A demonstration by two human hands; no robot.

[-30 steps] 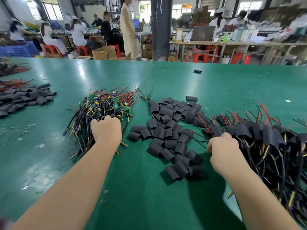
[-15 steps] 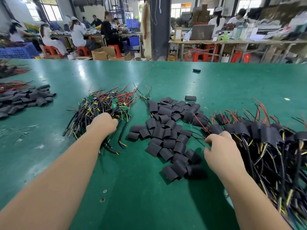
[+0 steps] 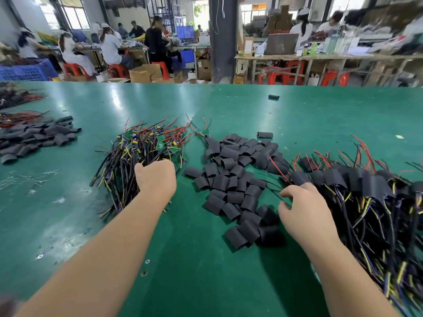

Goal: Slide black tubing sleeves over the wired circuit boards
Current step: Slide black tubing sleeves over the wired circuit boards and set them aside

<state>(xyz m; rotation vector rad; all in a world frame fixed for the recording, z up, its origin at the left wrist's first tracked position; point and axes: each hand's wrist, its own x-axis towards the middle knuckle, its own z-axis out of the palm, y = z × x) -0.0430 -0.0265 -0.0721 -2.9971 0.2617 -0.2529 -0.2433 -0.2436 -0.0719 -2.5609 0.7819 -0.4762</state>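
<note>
Green tabletop (image 3: 206, 282), 3 heaps laid across it. Left of centre is the bare bundle of wired circuit boards (image 3: 142, 147), with small green boards at the far end and black, yellow and red leads trailing toward the near side. The person's left hand (image 3: 155, 177) sits on the bundle's near right part with its back to the camera. The fingers are tucked out of sight among the leads, so can't tell if they grip anything or just press down.

The middle heap is the loose black tubing sleeves (image 3: 231, 186), short flattened pieces that overlap too much to count. The right hand (image 3: 304, 213) is at that heap's near right edge, just beside the sleeved bundle (image 3: 357, 186), which runs off the right and bottom of the frame. Its fingers are curled, thumb and forefinger a little apart. A thin black lead runs right up to the fingertips, but whether it's pinched is too small to tell.

1 stray sleeve (image 3: 273, 97) lies alone far out on the table. Another sleeve heap (image 3: 34, 138) at the far left is cut off by the frame edge. Workers behind are a blur.
</note>
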